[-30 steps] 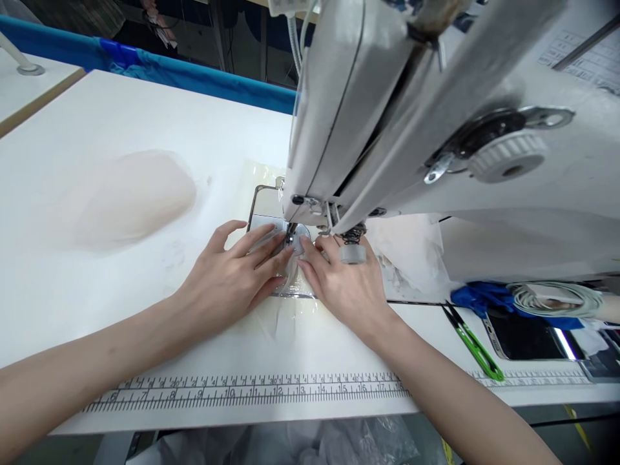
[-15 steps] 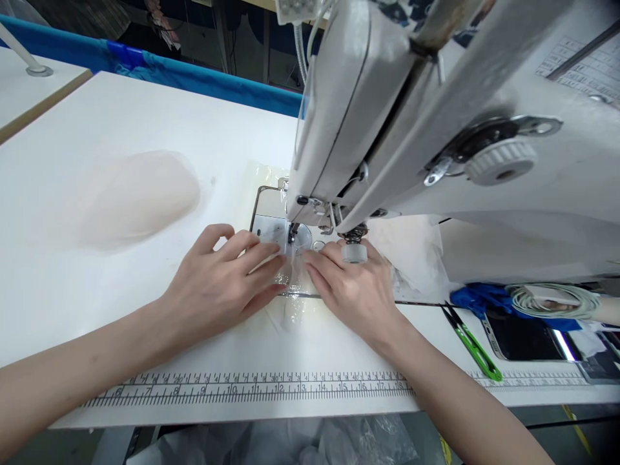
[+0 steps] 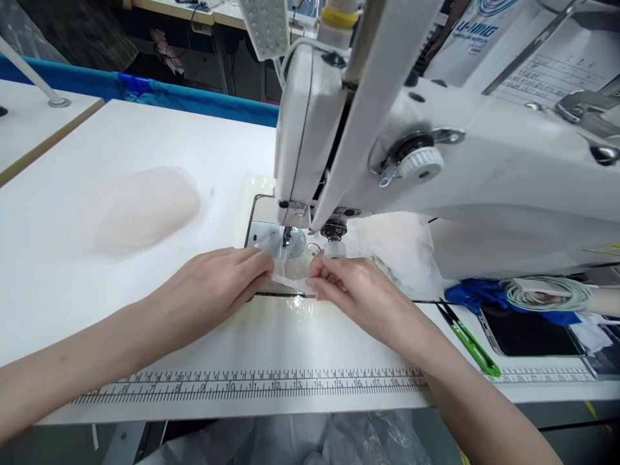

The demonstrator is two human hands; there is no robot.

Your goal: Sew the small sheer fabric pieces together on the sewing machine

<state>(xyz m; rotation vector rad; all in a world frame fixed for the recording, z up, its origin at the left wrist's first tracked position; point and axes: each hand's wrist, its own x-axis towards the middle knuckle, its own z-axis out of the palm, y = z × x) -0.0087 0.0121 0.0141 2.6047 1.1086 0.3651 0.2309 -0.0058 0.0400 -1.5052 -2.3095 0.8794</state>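
Observation:
A narrow white strip (image 3: pixel 290 283), seemingly thin fabric, stretches between my two hands just in front of the needle plate. My left hand (image 3: pixel 220 281) pinches its left end, the fingers bent and closed. At the other end, my right hand (image 3: pixel 361 290) grips it between thumb and curled fingers. Behind the strip stands the sewing machine (image 3: pixel 303 129), with its presser foot (image 3: pixel 287 237) over the shiny needle plate (image 3: pixel 265 237). A thread seems to run from near the foot toward the strip. My fingers partly hide the strip's ends.
Thin pale fabric (image 3: pixel 397 242) lies under the machine arm. Green thread snips (image 3: pixel 472 345), a phone (image 3: pixel 527 332), a blue cloth (image 3: pixel 467 294) and a coiled cord (image 3: pixel 545 294) lie at right. A printed ruler (image 3: pixel 252 385) follows the front edge. A beige oval patch (image 3: pixel 155 203) shows at left.
Both hands have drawn back from the needle toward me. My left hand has gone from fingers spread on the plate to a pinch, and the strip now spans between the hands. The view has shifted.

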